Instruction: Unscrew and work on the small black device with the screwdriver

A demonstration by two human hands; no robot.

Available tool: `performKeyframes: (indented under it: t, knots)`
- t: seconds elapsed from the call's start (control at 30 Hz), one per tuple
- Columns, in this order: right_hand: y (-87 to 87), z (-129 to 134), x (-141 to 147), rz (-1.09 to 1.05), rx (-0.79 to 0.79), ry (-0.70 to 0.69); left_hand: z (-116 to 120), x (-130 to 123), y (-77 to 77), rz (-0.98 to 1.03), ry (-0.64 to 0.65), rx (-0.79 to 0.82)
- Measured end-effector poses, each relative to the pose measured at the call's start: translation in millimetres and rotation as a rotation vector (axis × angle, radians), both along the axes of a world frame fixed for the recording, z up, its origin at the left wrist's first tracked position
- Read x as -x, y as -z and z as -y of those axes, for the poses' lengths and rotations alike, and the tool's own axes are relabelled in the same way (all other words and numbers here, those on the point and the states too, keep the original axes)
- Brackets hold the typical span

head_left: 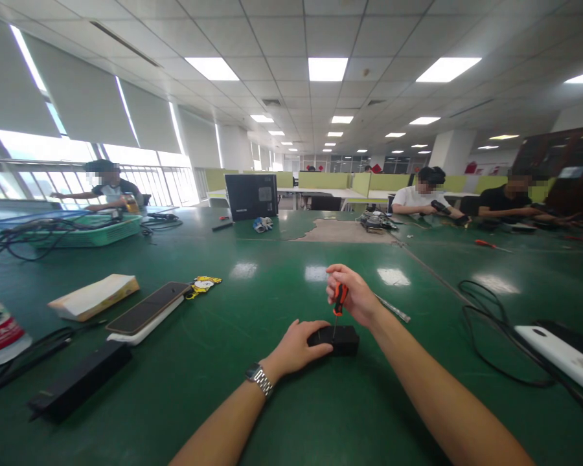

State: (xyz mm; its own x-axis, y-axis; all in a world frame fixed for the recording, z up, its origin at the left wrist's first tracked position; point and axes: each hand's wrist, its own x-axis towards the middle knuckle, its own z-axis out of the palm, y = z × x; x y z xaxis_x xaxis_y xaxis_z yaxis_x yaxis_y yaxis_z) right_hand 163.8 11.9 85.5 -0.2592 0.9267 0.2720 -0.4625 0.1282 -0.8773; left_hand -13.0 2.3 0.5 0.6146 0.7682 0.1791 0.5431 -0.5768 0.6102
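Note:
A small black box (346, 341) lies on the green table (184, 388) in front of me. My left hand (298, 347) grips its left end, thumb along the near side and fingers over the far side. Above the box, my right hand (352, 294) is closed around the orange and black handle of a screwdriver (340, 299). The screwdriver stands nearly upright, its shaft reaching down to the top of the box; the exact contact of the tip is too small to tell. A clear, thin strip (394, 309) lies behind my right wrist.
To the left are a phone (150, 307), a paper stack (94, 296), a long black adapter (80, 382) and a bottle (0, 333). Cables and a white device (561, 356) lie right. Farther back are a green basket (94, 233), a black case (251, 196) and several seated people.

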Motion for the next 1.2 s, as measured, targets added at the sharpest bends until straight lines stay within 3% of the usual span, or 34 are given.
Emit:
performKeyframes:
  t: [1.2]
  knots:
    - [-3.1, 3.6, 4.9, 0.004, 0.038, 0.059, 0.0, -0.1, 1.2, 0.018, -0.004, 0.011]
